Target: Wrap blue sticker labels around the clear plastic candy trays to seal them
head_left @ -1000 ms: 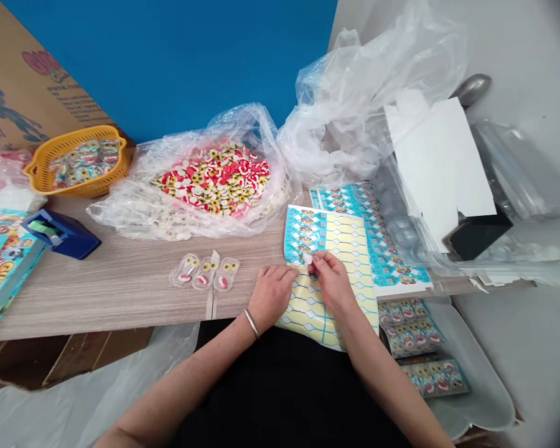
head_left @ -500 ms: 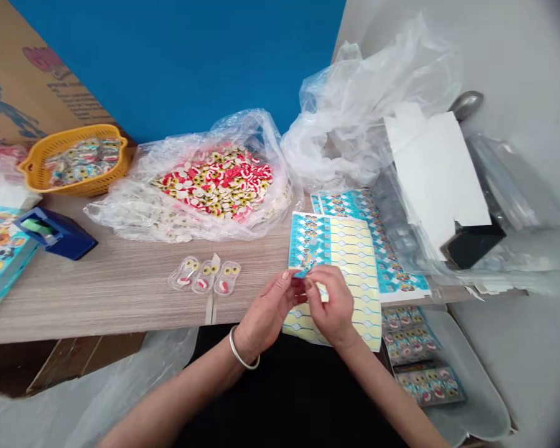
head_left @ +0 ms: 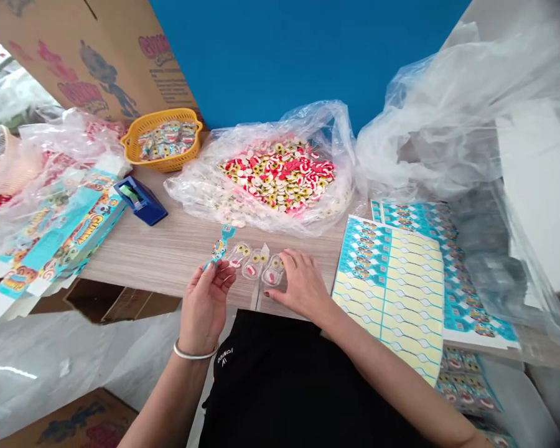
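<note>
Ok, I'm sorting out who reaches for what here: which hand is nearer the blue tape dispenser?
Left. The left hand, holding a label strip, sits to the dispenser's right and nearer the person; the right hand is farther right, past the clear blister trays.

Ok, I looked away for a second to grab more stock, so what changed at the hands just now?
The peeled blue label strip came off the sheet and is now pinched by the left hand, which moved left beside the clear blister packs. The right hand let go of the strip and moved left to the end pack. The label sheet and candy pile stayed put.
</note>
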A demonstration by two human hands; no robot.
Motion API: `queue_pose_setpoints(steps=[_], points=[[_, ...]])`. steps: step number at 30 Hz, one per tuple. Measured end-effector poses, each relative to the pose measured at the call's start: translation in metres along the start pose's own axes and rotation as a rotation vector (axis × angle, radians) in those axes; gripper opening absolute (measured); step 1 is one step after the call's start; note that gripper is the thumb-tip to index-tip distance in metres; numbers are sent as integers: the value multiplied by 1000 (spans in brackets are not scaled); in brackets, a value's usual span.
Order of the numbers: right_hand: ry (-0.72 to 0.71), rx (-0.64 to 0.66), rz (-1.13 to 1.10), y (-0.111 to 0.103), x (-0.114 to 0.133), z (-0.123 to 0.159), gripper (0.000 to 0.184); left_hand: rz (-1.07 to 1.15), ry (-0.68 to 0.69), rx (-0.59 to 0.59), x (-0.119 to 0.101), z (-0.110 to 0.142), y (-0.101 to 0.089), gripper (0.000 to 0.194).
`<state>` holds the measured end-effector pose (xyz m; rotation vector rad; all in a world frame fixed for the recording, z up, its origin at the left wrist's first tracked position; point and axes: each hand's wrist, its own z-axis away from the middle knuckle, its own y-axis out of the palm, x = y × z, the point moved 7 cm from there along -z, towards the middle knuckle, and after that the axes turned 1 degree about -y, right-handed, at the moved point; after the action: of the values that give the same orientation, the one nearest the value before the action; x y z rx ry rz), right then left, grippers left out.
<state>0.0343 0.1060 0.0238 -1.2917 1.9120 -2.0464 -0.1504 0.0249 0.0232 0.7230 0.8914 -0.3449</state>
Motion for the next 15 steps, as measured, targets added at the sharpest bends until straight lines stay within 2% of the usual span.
queue_pose_setpoints(steps=[3, 7, 10, 15], points=[[-30, 37, 48, 14, 2, -12, 73, -6, 9, -38, -4, -2, -16, 21], [-90, 75, 50, 10, -4, -2, 66, -31, -49, -37, 8, 3, -19, 22], [-135, 135, 28, 1, -15, 20, 67, -64, -118, 8, 22, 10, -10, 24], [-126, 170, 37, -4, -25, 43, 79, -123, -249, 145, 53, 22, 16, 26]])
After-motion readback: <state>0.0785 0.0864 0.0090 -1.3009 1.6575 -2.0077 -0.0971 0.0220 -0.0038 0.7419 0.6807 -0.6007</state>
